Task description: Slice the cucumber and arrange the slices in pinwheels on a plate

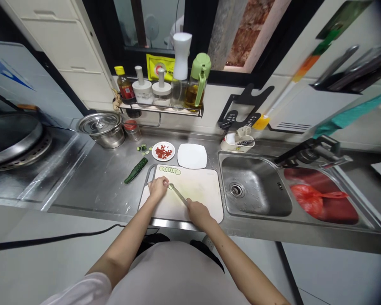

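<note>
My left hand (158,187) is curled over a piece of cucumber on the white cutting board (203,190); only its cut end (171,186) shows at my fingertips. My right hand (198,213) grips a knife handle, and the blade (178,194) runs up to that cut end. A row of several thin cucumber slices (169,170) lies along the board's far edge. Another piece of cucumber (136,170) rests on the steel counter left of the board.
Behind the board sit a plate of red chopped pieces (163,151), an empty white square plate (192,156) and cucumber scraps (144,148). A steel pot (100,128) and stove lie left. The sink (254,190) with a red bag (309,199) is right. A bottle rack (161,95) hangs behind.
</note>
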Demonstrator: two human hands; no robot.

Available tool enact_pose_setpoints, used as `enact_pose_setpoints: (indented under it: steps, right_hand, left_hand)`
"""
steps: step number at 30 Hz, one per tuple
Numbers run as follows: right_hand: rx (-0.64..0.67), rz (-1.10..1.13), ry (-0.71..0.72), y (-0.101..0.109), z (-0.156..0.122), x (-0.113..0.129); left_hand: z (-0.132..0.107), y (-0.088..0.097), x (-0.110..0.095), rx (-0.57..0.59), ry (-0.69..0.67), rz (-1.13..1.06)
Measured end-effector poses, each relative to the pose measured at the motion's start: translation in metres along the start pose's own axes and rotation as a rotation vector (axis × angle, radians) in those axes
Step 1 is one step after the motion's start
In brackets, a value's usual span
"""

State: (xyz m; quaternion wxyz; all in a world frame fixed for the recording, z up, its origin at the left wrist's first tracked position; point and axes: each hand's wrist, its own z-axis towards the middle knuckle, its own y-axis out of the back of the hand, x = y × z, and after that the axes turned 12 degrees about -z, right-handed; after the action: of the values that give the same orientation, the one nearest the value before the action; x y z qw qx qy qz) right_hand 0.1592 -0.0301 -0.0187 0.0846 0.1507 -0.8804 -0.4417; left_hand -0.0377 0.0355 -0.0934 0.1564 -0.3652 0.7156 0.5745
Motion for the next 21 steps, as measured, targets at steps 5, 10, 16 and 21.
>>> enact_pose_setpoints:
  steps: [5, 10, 16, 21]
  right_hand:
    - [-0.016, -0.017, 0.017, 0.001, 0.000, 0.001]
    - [-0.016, -0.034, 0.017, 0.000, -0.002, 0.001]
    - [-0.015, -0.049, 0.020, -0.008, -0.006, -0.007]
    - [-0.026, -0.052, 0.023, -0.009, -0.004, -0.008]
  left_hand:
    - [0.001, 0.001, -0.001, 0.007, 0.012, 0.005]
    - [-0.001, 0.003, -0.003, 0.008, 0.013, 0.005]
    - [-0.001, 0.002, -0.003, 0.000, 0.018, 0.001]
    - [0.001, 0.001, -0.002, 0.006, 0.021, 0.002]
